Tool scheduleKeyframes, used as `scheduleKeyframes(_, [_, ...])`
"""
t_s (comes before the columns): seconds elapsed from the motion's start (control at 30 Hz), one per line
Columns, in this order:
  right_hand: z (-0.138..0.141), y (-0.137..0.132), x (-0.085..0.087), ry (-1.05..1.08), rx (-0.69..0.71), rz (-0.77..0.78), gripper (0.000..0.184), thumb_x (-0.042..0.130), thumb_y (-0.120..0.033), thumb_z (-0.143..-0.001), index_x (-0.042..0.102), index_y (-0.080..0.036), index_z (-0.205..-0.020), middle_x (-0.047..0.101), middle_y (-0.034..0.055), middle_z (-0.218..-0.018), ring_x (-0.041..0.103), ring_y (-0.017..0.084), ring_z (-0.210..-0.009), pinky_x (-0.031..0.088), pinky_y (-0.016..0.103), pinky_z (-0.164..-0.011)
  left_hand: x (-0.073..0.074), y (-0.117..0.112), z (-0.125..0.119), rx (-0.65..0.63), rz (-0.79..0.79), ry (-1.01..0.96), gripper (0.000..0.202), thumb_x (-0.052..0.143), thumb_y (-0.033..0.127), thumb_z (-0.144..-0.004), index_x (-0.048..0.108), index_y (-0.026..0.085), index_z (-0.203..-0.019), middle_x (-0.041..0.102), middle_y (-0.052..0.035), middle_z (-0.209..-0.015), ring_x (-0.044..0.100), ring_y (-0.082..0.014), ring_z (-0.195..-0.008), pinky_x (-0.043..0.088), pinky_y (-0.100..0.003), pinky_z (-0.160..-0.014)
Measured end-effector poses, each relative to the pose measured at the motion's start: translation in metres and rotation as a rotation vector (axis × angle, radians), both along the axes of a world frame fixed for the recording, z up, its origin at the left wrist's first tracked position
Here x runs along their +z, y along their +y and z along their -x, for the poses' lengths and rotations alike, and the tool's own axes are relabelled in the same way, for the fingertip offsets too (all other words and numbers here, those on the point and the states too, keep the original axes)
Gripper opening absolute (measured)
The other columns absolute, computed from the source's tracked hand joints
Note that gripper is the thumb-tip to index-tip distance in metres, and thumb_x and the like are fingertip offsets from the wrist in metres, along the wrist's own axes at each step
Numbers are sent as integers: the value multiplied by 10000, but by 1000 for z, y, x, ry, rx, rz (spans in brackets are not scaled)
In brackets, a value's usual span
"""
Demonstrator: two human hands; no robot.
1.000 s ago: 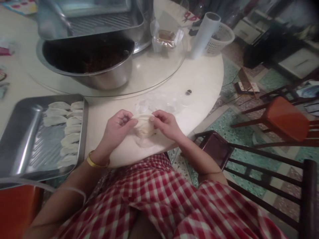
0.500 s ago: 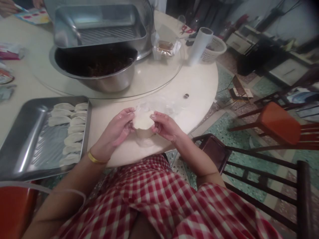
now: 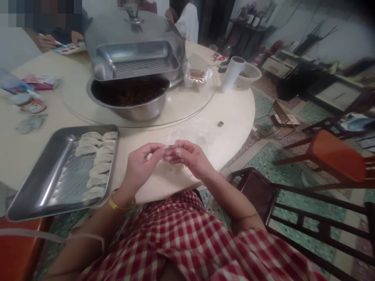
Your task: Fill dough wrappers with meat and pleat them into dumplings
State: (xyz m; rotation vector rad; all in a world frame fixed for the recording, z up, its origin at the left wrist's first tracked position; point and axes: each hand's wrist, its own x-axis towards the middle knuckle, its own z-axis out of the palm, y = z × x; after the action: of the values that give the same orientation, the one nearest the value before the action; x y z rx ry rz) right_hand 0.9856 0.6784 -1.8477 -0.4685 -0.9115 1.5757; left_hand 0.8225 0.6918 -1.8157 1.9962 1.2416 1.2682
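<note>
My left hand (image 3: 145, 162) and my right hand (image 3: 190, 156) meet over the near edge of the table, thumbs and fingertips pinched together. The dumpling wrapper between them is almost wholly hidden by the fingers. Under and behind the hands lies a crumpled clear plastic bag (image 3: 202, 136). Left of my left hand, a metal tray (image 3: 63, 171) holds several folded white dumplings (image 3: 99, 169) along its right side. Beyond the hands stands a steel bowl (image 3: 143, 111) of dark filling (image 3: 131, 95).
An empty metal tray (image 3: 140, 64) rests on the bowl's back rim, before a large domed lid (image 3: 134, 31). At the right stand a plastic roll (image 3: 233, 74) and a white basket (image 3: 249, 78). A dark chair (image 3: 254, 195) is close by. Another person's hand (image 3: 47, 42) holds a brush.
My hands have come together from either side of the pale round wrapper, and their fingers now cover it. The view has tilted up, bringing more of the table's far side into sight.
</note>
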Motion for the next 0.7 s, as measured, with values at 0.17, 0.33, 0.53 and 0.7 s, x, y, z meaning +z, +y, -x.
scheduleKeyframes(0.17, [7,0,-1,-128,-135,-93,289,771,-419,-674,637,-182,-772,659,-29,-661,603,84,-618,510,248,-650,4,6,-4,-89,460,-478,181,752,314,-671,663,162,-715,578,33,-619,498,-74,-553,395,-184,-524])
scheduleKeyframes(0.33, [11,-1,-1,-294,-247,-144,223,715,-378,-717,622,-176,-731,576,-50,-580,498,65,-540,406,217,-538,1,4,-4,-86,490,-506,205,766,322,-659,677,157,-743,575,36,-618,488,-72,-556,385,-178,-518])
scheduleKeyframes(0.53, [11,-1,0,-355,-302,-129,214,694,-380,-718,633,-175,-715,586,-41,-604,498,71,-562,406,218,-548,1,-4,4,-75,139,-43,208,589,343,-865,739,199,-866,699,-15,-842,620,-154,-809,486,-256,-767])
scheduleKeyframes(0.7, [7,1,1,-377,-285,-109,214,688,-375,-714,634,-169,-695,582,-43,-600,494,69,-566,406,222,-570,5,-9,7,-146,-135,252,234,518,300,-922,725,217,-991,708,-27,-962,641,-165,-888,510,-283,-819])
